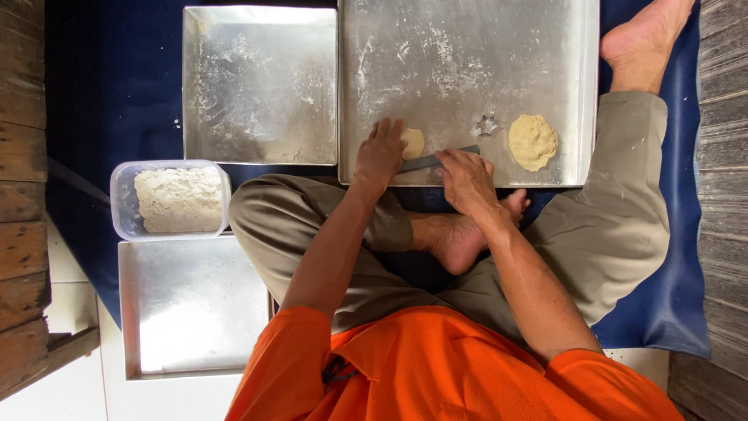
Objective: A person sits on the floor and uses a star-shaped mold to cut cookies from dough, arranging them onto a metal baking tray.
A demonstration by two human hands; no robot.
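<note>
At the far left a clear plastic tub (128, 199) of pale flour sits on the blue mat (109, 86), with a bare metal tray (191, 308) below it — its lower edge partly lost in glare — and a second floured tray (261, 82) above. The person sits cross-legged, knees framing the big tray (467, 47), whose top edge is cut off by the frame. The left hand (379, 152) lies palm down, fingers together and flat, covering most of a small piece of dough (414, 143). The right hand (466, 178) is curled over the handle of a dark flat tool (436, 159); its blade end is hidden under the left hand, so its kind is hard to tell. Further right lie a small star-shaped cutter (485, 125) and a flattened round of dough (533, 141).
</note>
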